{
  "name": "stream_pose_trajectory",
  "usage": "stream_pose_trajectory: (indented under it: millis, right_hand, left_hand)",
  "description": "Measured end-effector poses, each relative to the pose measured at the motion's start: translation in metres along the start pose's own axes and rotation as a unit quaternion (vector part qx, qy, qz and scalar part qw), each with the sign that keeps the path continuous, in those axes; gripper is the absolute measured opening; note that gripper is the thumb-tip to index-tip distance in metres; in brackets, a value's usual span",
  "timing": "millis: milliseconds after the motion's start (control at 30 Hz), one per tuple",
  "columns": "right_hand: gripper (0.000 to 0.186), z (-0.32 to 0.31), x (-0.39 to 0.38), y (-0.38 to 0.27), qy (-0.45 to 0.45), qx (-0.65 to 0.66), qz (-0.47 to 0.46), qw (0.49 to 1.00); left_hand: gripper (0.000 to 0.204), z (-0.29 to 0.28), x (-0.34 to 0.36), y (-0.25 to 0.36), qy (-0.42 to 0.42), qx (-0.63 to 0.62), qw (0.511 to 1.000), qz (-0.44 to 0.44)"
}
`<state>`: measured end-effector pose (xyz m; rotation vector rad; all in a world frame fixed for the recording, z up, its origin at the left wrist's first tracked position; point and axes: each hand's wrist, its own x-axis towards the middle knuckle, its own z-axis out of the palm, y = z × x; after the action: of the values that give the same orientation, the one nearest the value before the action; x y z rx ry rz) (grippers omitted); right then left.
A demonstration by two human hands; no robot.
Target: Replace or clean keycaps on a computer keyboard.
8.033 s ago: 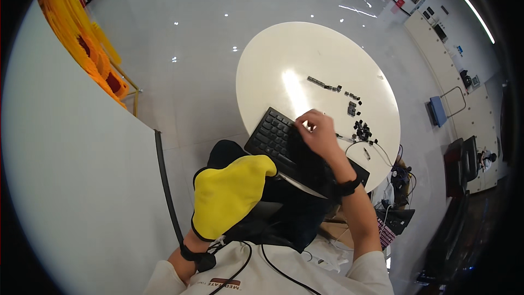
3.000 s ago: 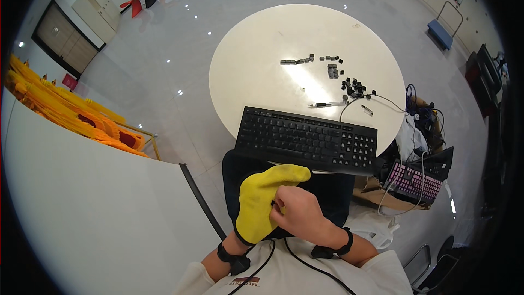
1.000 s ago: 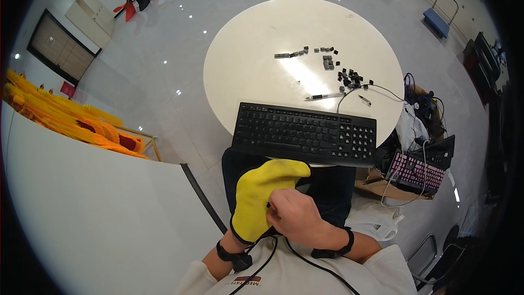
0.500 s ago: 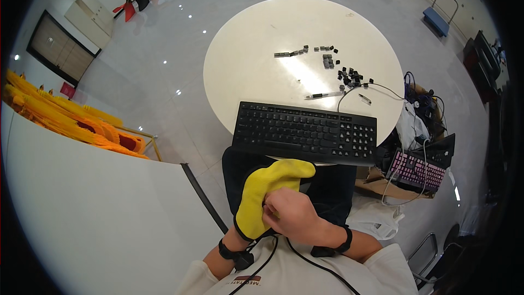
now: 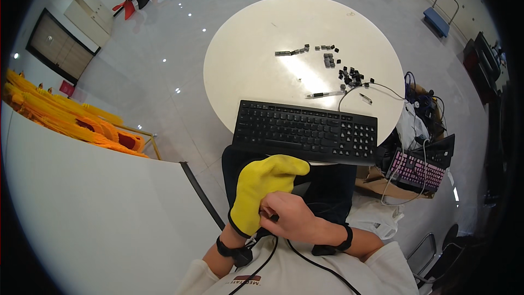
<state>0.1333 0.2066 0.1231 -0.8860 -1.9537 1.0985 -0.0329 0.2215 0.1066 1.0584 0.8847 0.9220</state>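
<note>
My left hand [image 5: 268, 186] is inside a yellow cloth mitt with dark edging, raised over my lap; its finger positions are hidden under the cloth. My right hand [image 5: 289, 216] has its fingers bent in a pinch against the mitt's palm, around something small and dark that I cannot make out. Just beyond both hands, a black keyboard [image 5: 292, 128] rests at the white round table's [image 5: 240, 49] near edge, with keycaps off its number pad. Loose grey and black keycaps [image 5: 352, 76] are scattered behind it, beside a pen [image 5: 325, 94], a smaller object [image 5: 365, 98] and a cable.
A white panel [image 5: 103, 207] is close on my left, below yellow-orange material [image 5: 82, 125] on a stand. At right are a pink-keyed keyboard [image 5: 415, 169] among cables and cardboard, a white bag [image 5: 374, 218], a chair [image 5: 436, 251] and a blue trolley [image 5: 436, 19] farther off.
Eight seconds ago my right hand was on the keyboard; it now pinches at the mitt. The keyboard now lies straighter across my view. In the last second both hands shifted slightly left.
</note>
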Motion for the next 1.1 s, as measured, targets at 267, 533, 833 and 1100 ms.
stream_pose_trajectory:
  millis: [267,533,833,1100]
  right_hand:
    - [0.033,0.007,0.007,0.011,0.090,-0.038,-0.055,0.994]
    - [0.033,0.004,0.010,0.013,0.061,-0.071,-0.061,0.994]
    - [0.026,0.008,0.007,0.015,0.001,0.039,-0.038,0.999]
    - [0.021,0.012,0.013,0.016,0.141,0.079,-0.014,0.987]
  left_hand:
    - [0.046,-0.002,-0.010,-0.021,0.023,-0.255,0.966,0.013]
    - [0.047,-0.014,-0.012,-0.029,0.040,-0.092,0.993,0.060]
    - [0.050,-0.013,-0.009,-0.028,0.030,-0.117,0.992,0.040]
    - [0.050,0.006,-0.003,0.009,0.013,-0.163,0.986,0.023]
